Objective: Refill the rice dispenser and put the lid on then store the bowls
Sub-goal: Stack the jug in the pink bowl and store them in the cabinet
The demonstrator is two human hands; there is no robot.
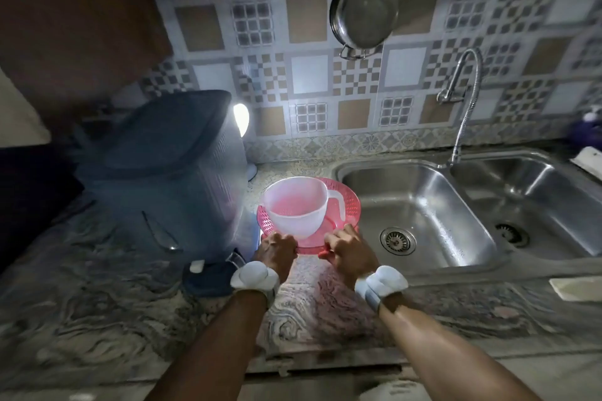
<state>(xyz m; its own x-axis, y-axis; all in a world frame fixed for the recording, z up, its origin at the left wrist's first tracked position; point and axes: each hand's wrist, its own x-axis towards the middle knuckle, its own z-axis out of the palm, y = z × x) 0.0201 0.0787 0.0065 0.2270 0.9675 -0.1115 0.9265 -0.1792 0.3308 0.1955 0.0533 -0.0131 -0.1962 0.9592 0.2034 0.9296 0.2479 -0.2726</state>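
Note:
A pink see-through bowl (348,205) sits on the counter between the dispenser and the sink, with a white translucent bowl with a handle (293,205) standing inside it. My left hand (277,252) grips the pink bowl's near rim on the left. My right hand (348,251) grips the same rim on the right. The blue-grey rice dispenser (169,179) stands to the left of the bowls with its dark lid (169,127) on top.
A double steel sink (423,205) lies right of the bowls, with a flexible tap (465,101) behind it. A steel pan (363,13) hangs on the tiled wall. A lit lamp (241,117) glows behind the dispenser. The marbled counter (114,303) stretches left.

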